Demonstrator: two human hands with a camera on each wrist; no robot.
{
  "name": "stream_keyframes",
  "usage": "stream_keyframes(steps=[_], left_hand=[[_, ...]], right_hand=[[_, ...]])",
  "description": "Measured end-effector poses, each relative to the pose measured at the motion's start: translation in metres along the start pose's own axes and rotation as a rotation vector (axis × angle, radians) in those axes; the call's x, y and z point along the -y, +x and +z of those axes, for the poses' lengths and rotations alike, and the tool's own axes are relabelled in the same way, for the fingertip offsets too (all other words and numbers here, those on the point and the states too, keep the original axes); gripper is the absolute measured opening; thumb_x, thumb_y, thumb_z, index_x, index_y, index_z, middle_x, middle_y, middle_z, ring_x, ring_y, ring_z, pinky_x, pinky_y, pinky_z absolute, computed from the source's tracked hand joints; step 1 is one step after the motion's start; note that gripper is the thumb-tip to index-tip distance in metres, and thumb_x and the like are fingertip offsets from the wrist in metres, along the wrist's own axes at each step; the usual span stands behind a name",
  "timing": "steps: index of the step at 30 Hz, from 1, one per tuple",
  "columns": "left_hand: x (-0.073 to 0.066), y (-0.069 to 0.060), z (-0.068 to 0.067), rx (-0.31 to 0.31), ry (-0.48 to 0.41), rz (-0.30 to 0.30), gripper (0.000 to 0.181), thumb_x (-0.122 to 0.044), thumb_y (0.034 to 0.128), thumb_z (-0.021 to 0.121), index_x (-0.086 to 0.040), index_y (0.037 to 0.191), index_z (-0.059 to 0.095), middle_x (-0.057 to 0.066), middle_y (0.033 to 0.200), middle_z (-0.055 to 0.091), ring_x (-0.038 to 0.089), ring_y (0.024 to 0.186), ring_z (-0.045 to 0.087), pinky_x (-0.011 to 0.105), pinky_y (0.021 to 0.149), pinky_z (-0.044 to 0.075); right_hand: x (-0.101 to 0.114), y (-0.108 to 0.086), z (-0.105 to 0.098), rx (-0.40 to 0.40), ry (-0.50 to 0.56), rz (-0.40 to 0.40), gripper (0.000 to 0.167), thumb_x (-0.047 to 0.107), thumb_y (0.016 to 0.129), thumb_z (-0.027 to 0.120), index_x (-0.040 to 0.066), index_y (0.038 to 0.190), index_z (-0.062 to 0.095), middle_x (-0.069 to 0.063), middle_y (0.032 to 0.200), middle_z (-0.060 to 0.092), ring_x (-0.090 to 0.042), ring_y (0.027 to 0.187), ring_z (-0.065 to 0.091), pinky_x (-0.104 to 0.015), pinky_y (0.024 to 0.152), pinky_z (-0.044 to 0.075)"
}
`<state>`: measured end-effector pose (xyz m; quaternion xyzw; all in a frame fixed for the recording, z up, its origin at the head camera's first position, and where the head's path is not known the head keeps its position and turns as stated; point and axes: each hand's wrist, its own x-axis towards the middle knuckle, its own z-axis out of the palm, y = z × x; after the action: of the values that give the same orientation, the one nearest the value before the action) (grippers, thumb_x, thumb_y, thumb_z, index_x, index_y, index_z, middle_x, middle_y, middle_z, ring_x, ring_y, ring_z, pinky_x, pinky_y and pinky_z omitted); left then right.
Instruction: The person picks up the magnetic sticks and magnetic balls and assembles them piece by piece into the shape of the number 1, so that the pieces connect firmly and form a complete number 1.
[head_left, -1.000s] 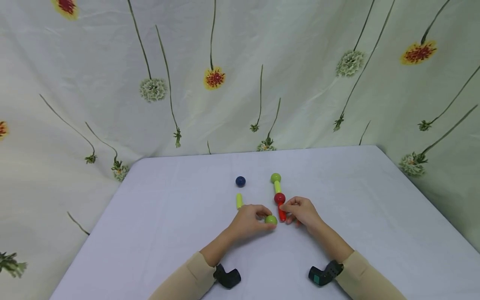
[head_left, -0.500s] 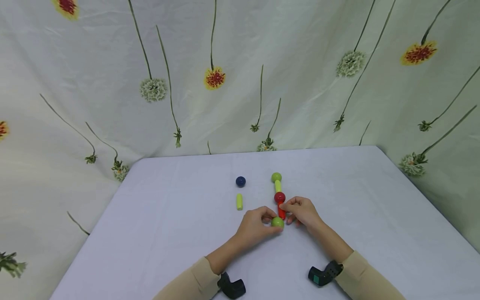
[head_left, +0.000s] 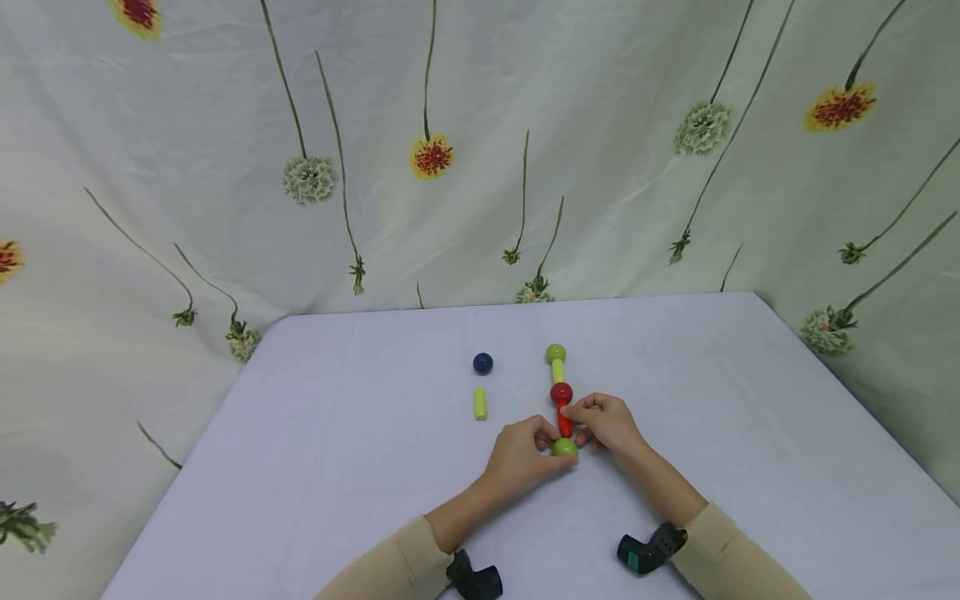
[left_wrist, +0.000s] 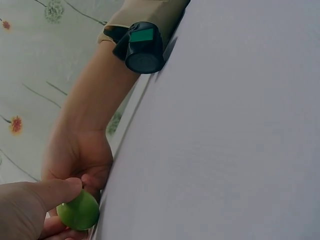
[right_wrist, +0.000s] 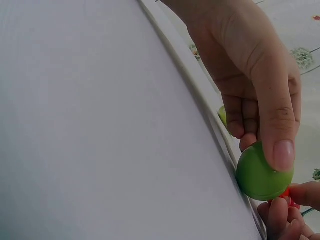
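My left hand (head_left: 521, 457) pinches a green ball (head_left: 566, 448) between thumb and fingers, at the near end of a red stick (head_left: 565, 425). Whether the ball touches the stick or is joined to it, I cannot tell. My right hand (head_left: 606, 423) pinches that red stick from the right side. Beyond it, in one line, come a red ball (head_left: 561, 393), a yellow-green stick (head_left: 558, 372) and a second green ball (head_left: 556, 353). In the right wrist view, the left thumb lies on the held green ball (right_wrist: 262, 175), which partly hides the red stick.
To the left of the line lie a loose yellow-green stick (head_left: 480, 403) and, farther back, a dark blue ball (head_left: 483, 363). They rest on a white-covered table (head_left: 360, 433). A flower-printed cloth (head_left: 615, 150) hangs behind it.
The left hand has moved right and slightly nearer, bringing the green ball from beside the red stick to its near end. The right hand stays in place, and the line has shifted slightly.
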<state>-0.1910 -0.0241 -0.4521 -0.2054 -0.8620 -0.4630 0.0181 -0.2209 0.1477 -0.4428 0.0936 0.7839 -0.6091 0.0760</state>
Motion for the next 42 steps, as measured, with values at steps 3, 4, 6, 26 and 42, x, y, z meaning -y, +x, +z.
stream_keyframes(steps=[3,4,6,26,42], left_hand=[[-0.0022,-0.0004,0.0028,-0.022,0.024,0.003,0.029,-0.025,0.0735,0.086,-0.01,0.088,0.065,-0.007,0.079,0.066,0.007,0.075,0.057,0.021,0.065,0.047],[-0.0028,-0.0006,0.0036,-0.028,0.029,0.004,0.029,-0.025,0.0734,0.086,-0.01,0.087,0.065,-0.007,0.079,0.065,0.007,0.075,0.057,0.021,0.065,0.047],[-0.0032,-0.0008,0.0053,-0.039,0.036,0.006,0.03,-0.025,0.0733,0.086,-0.01,0.087,0.064,-0.007,0.078,0.064,0.007,0.074,0.056,0.021,0.065,0.046],[-0.0033,-0.0025,0.0099,-0.085,0.059,0.016,0.033,-0.028,0.0737,0.086,-0.009,0.088,0.063,-0.007,0.077,0.061,0.007,0.072,0.052,0.02,0.062,0.044],[-0.0003,0.006,0.0079,-0.097,-0.066,-0.052,0.024,-0.031,0.0902,0.07,-0.009,0.087,0.064,-0.006,0.074,0.064,0.004,0.068,0.058,0.021,0.06,0.048]], right_hand=[[0.0003,-0.0001,-0.0002,-0.004,0.005,-0.005,0.023,0.022,0.086,0.074,0.003,0.089,0.063,0.0,0.064,0.062,-0.01,0.048,0.057,-0.021,0.043,0.038],[0.0003,-0.0001,-0.0002,-0.004,0.007,-0.009,0.023,0.022,0.086,0.074,0.002,0.089,0.063,0.0,0.064,0.062,-0.01,0.048,0.057,-0.021,0.043,0.038],[0.0003,-0.0001,-0.0003,-0.006,0.011,-0.01,0.023,0.023,0.086,0.075,0.003,0.088,0.063,0.0,0.064,0.062,-0.01,0.048,0.057,-0.021,0.043,0.038],[-0.0017,0.0004,-0.0006,-0.007,0.022,-0.013,0.023,0.021,0.087,0.073,0.002,0.091,0.063,-0.001,0.062,0.06,-0.011,0.047,0.055,-0.021,0.044,0.039],[-0.0017,0.0001,-0.0011,-0.005,0.035,-0.017,0.02,0.019,0.087,0.073,0.002,0.089,0.063,0.0,0.061,0.061,-0.01,0.047,0.056,-0.021,0.044,0.039]])
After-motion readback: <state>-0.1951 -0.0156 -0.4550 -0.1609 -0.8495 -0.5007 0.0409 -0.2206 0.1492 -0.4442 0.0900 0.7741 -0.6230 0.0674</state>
